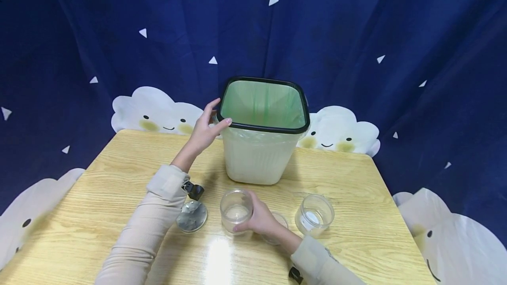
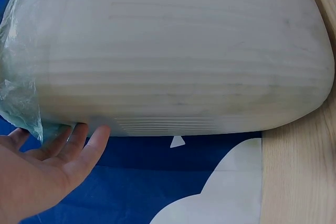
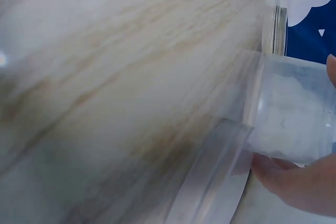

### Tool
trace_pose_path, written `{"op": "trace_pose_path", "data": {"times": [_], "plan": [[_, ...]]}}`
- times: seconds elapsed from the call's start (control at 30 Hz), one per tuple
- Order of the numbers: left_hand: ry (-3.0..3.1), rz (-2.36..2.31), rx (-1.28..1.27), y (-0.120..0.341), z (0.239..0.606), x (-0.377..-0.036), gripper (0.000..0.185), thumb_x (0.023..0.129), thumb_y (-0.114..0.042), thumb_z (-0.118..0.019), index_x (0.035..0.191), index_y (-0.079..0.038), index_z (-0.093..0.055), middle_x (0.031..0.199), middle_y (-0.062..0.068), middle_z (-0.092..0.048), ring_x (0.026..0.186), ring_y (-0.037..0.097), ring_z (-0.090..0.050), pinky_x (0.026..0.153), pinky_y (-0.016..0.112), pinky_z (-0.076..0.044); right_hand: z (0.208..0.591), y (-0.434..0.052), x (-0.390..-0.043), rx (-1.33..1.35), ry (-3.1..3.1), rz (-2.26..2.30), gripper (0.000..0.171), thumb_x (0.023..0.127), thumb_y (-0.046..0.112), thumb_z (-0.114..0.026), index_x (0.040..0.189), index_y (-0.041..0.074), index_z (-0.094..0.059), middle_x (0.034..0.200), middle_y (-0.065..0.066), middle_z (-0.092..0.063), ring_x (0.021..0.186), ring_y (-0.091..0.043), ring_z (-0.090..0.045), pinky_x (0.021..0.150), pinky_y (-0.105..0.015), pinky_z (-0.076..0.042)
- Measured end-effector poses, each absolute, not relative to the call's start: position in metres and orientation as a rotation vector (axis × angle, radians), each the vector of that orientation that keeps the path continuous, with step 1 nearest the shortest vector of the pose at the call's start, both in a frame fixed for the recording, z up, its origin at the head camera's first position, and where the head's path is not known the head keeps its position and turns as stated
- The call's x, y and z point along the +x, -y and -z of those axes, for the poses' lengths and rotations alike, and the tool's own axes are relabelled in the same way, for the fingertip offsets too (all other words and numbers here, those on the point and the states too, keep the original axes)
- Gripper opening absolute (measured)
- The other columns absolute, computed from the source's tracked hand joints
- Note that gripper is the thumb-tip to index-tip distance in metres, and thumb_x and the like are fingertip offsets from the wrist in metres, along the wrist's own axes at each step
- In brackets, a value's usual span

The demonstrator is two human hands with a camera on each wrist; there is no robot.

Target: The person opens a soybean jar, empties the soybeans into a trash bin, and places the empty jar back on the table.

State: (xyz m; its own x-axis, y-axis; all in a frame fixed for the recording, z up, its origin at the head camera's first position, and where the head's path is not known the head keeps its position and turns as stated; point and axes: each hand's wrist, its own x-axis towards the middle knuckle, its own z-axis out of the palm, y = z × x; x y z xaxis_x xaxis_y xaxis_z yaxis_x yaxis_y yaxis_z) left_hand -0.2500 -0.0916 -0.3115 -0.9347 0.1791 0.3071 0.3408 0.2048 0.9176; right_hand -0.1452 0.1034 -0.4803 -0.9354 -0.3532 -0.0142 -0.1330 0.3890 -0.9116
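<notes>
A whitish trash bin (image 1: pixel 253 157) with a black rim and a pale green liner bag stands at the back of the table. At its left corner my left hand (image 1: pixel 203 132) touches the rim with spread fingers; the left wrist view shows loosely bent fingers (image 2: pixel 79 148) against the bin's side. With fingers and thumb around it, my right hand (image 1: pixel 261 217) grips a clear plastic jar (image 1: pixel 230 222), lidless and upright in front of the bin. Under the right wrist lies a clear round lid (image 1: pixel 282 220), partly hidden.
A second clear open jar (image 1: pixel 322 210) with a white round patch at its bottom is on the right. Left of the held jar lies a silvery disc-shaped lid (image 1: pixel 192 217). Behind the wooden table (image 1: pixel 348 179) hangs a dark blue curtain (image 1: pixel 174 3).
</notes>
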Motion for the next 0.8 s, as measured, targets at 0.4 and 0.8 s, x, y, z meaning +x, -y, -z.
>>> {"op": "trace_pose_path", "data": {"times": [0.4, 0.8], "plan": [[2.375, 1.823, -0.478, 0.095, 0.326, -0.264, 0.069, 0.088, -0.021, -0.058, 0.145, -0.015, -0.021, 0.137, 0.023, -0.035, 0.108, 0.032, -0.045, 0.08, 0.049, -0.045, 0.457, -0.125, -0.14, -0.491, -2.448, 1.628, 0.078, 0.069, 0.019, -0.079, 0.132, 0.0, -0.036, 0.122, -0.017, -0.05, 0.11, -0.033, -0.048, 0.089, -0.048, -0.041], [2.213, 1.719, -0.362, 0.102, 0.333, -0.242, 0.041, 0.085, -0.014, -0.062, 0.121, 0.002, -0.05, 0.11, 0.02, -0.056, 0.092, 0.03, -0.058, 0.072, 0.029, -0.047, 0.423, -0.15, -0.144, -0.324, -2.649, 1.745, 0.022, 0.079, 0.008, -0.069, 0.092, 0.0, -0.054, 0.08, -0.006, -0.057, 0.07, -0.012, -0.052, 0.06, -0.021, -0.044]]}}
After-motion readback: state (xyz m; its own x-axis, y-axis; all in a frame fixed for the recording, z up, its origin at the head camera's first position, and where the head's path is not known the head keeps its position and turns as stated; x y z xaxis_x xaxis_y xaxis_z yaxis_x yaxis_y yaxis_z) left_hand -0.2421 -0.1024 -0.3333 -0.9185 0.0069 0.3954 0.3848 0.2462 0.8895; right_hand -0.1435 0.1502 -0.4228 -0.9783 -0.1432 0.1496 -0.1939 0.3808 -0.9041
